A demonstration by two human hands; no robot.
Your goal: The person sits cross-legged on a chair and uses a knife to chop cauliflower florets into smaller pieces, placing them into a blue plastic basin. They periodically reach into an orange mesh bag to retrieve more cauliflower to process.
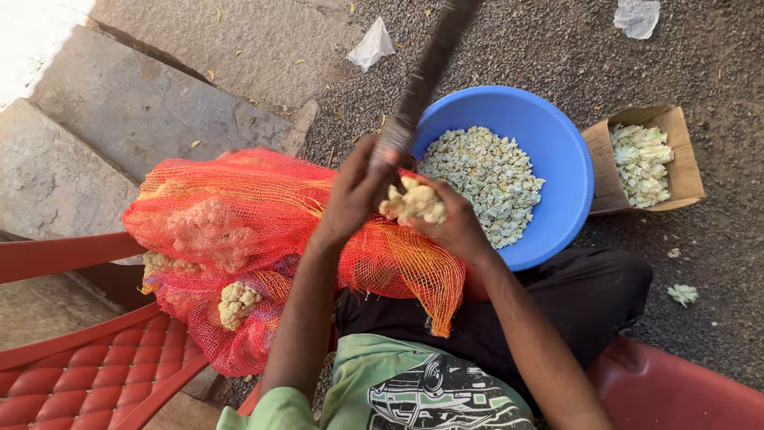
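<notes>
Cutting cauliflower into florets against an upright blade.

The cauliflower piece (412, 201) sat in the right hand (455, 227), clenched round it just above the blue basin's (567, 171) near rim, pressed to the dark blade (422, 80). The left hand (350, 195) wrapped the blade's lower end, fingers closed. This looked like the cutting step; the next move would call for keeping fingers off the edge. Beside it lay the red mesh sack (239, 231) on a red chair (87, 370), and a carton (676, 131) of trimmings.

I see the dark blade (426, 76) blurred and cut off at the top edge, its lower end hidden behind my left hand (354, 195).
</notes>
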